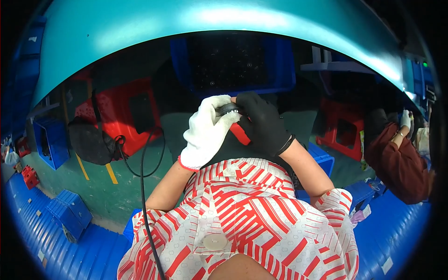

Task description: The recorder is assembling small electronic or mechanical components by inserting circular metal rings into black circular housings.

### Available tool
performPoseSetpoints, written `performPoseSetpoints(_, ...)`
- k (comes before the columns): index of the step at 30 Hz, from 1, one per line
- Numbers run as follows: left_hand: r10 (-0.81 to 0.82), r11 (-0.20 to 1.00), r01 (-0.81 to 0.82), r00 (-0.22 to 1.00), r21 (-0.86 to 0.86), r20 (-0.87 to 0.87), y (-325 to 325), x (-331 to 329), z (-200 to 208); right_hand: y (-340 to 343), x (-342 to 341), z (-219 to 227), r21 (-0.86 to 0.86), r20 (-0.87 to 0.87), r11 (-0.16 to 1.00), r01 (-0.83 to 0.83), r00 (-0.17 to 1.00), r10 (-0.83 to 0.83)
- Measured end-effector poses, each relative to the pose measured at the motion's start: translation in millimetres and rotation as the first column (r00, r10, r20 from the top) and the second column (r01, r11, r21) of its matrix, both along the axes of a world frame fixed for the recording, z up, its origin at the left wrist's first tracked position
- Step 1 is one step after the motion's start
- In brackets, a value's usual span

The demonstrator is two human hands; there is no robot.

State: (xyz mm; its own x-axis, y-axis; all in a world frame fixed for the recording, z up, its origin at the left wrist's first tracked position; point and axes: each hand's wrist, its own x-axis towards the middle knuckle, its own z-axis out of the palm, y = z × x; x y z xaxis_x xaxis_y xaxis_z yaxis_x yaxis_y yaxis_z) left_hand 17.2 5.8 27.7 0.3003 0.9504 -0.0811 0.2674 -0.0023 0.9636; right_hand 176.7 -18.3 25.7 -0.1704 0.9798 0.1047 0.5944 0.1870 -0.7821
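Observation:
My left hand [206,129], in a white knit glove with a red cuff, is closed on a small black ring-shaped part [228,109] with bright spots along its near edge. My right hand [264,122], in a black glove, meets it from the other side, its fingers bent onto the same part. Both hands are held together in front of my torso, and the gloves cover much of the part. Just beyond them is a blue bin [281,85] with many small dark pieces inside, some glinting. A red shape [240,134] shows below the hands; its kind is unclear.
A teal surface [224,16] curves across the far side. Red stools [116,109] stand left and right, with a black bag [91,142] on the left. A black cable [143,200] hangs by my left arm. A co-worker in a dark red top [396,158] sits at right.

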Motion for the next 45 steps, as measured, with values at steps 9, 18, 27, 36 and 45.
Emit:
performPoseSetpoints(9, 0.034, 0.998, -0.034, 0.999, -0.06, 0.001, -5, -1, -6, -3, -6, -8, -0.001, 0.032, 1.0, 0.002, 0.999, -0.002)
performPoseSetpoints(18, -0.008, 0.977, 0.038, 0.99, -0.21, 0.143, 0, -4, -8, 8, 12, -1, -0.178, 0.002, 0.981, -0.077, 0.997, 0.079)
performPoseSetpoints(27, 0.262, 0.773, 0.114, 0.838, -0.624, 0.478, 0, -9, -20, 8, 0, 4, -0.151, 0.044, 0.986, -0.068, 0.996, 0.075)
performPoseSetpoints(36, 0.099, 0.805, 0.115, 0.941, -0.582, 0.322, 8, -8, -4, 5, 11, -7, -0.112, 0.022, 0.982, -0.151, 0.988, 0.154)
performPoseSetpoints(45, 0.127, 0.843, -0.006, 0.974, -0.538, 0.187, 4, 0, -14, 2, -1, -7, -0.017, 0.243, 0.993, -0.119, 0.963, 0.119)
